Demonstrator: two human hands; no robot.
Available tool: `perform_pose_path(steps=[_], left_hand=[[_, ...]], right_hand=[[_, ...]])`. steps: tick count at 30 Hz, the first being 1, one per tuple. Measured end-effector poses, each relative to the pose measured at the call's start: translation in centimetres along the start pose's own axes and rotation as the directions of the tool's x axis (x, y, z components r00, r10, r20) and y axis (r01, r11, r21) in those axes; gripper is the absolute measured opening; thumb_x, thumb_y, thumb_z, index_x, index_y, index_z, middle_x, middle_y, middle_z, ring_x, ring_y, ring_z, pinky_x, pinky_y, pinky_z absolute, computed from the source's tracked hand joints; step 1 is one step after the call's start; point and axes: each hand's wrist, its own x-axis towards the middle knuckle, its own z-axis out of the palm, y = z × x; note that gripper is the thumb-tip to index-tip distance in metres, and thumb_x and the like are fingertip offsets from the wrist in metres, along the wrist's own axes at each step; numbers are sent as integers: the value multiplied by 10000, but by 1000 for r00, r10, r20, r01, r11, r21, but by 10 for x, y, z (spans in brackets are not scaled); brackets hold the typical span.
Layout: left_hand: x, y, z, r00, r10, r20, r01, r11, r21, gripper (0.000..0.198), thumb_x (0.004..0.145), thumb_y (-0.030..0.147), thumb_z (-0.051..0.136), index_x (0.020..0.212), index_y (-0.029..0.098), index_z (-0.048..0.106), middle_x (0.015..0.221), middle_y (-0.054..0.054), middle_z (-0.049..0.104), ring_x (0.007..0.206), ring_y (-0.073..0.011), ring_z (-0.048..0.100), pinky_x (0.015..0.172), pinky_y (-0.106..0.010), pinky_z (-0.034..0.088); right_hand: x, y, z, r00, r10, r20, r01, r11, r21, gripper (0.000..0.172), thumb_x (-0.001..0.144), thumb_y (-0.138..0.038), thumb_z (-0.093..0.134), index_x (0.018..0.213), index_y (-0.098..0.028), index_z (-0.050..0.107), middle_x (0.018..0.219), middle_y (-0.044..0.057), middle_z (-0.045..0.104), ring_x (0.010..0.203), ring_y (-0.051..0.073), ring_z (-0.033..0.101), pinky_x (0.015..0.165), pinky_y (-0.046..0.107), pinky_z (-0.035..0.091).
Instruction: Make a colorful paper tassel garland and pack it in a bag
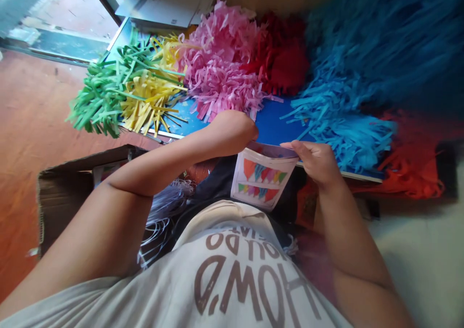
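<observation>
A clear, flat plastic packet (261,177) with a printed card of coloured pennant flags hangs tilted in front of my body. My right hand (316,159) pinches its upper right corner between thumb and fingers. At the upper left corner is my left hand (237,125), bent inward and closed at the packet's edge; its fingertips are hidden from view. Just beyond my left hand lies a heap of pink paper fringe (226,76) on the blue table (273,120). Light blue fringe (344,120) lies past my right hand.
Green fringe (103,93) and yellow fringe (150,93) overhang the table's left end. Dark red fringe (286,57) sits behind, orange-red fringe (409,158) at right. A cardboard box (61,192) stands left, near white strings (168,202). A flat white box (166,4) lies at the back.
</observation>
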Motion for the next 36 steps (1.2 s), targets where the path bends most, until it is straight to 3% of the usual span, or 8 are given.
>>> perform_pose_path(steps=[5, 10, 13, 17, 20, 27, 32, 36], left_hand=[[-7, -10, 2, 988, 151, -22, -152, 979, -133, 359, 974, 380, 502, 886, 204, 803, 714, -47, 728, 596, -121, 582, 584, -262, 280], [-18, -17, 25, 988, 76, -136, -131, 877, -463, 385, 939, 455, 554, 1060, 169, 782, 838, -79, 774, 684, -147, 661, 601, -235, 374], [-28, -11, 44, 989, -66, -132, -53, 680, -731, 425, 886, 491, 619, 1055, 126, 758, 839, -76, 762, 728, -163, 672, 629, -234, 438], [-38, 4, 70, 965, -239, -107, -39, 273, -961, 466, 808, 551, 720, 1005, 129, 739, 837, -62, 742, 762, -168, 677, 688, -258, 503], [-42, 13, 83, 957, -268, -115, -120, 1, -993, 525, 722, 583, 801, 985, 133, 744, 935, -83, 759, 843, -186, 690, 799, -303, 537], [-34, 21, 90, 970, -236, -51, -131, -335, -933, 494, 583, 448, 937, 872, 117, 712, 826, -50, 745, 749, -148, 688, 743, -272, 534], [-24, 24, 97, 937, -330, -114, -212, -279, -937, 509, 544, 468, 945, 787, 113, 672, 718, -7, 675, 648, -102, 611, 642, -225, 476], [-26, 22, 106, 870, -444, -213, -299, -132, -945, 529, 612, 516, 899, 925, 125, 728, 827, -41, 698, 736, -131, 626, 669, -239, 495]], right_hand=[[-5, -5, -2, 996, -82, 30, 82, 997, 0, 363, 890, -567, 654, 981, -253, 810, 1015, 39, 792, 962, 255, 736, 891, 385, 568], [-11, -5, -7, 994, -103, 39, 103, 995, -16, 369, 841, -570, 711, 1013, -258, 804, 1035, 59, 787, 969, 250, 732, 886, 378, 569], [-14, -4, -9, 994, -104, 41, 104, 995, 3, 390, 826, -591, 721, 998, -252, 806, 1024, 68, 788, 953, 256, 734, 878, 391, 574], [-21, -5, -10, 991, -124, 47, 124, 992, 4, 369, 832, -581, 721, 995, -262, 804, 1016, 64, 788, 935, 255, 735, 855, 391, 584], [-25, -8, -15, 985, -162, 67, 164, 986, -26, 319, 885, -534, 678, 1030, -276, 797, 1029, 53, 787, 939, 244, 735, 844, 377, 585], [-12, -54, -30, 906, -242, 347, 353, 885, -305, 319, 987, -443, 514, 1041, -302, 795, 1048, 23, 788, 940, 251, 733, 928, 418, 531], [10, -84, -15, 769, -181, 614, 419, 868, -269, 400, 1018, -391, 450, 1376, -343, 621, 1345, -20, 666, 1195, 236, 668, 1010, 361, 536], [16, -76, -5, 770, -138, 624, 419, 846, -331, 451, 1012, -376, 455, 1453, -329, 540, 1428, -4, 598, 1281, 245, 614, 1086, 408, 505]])
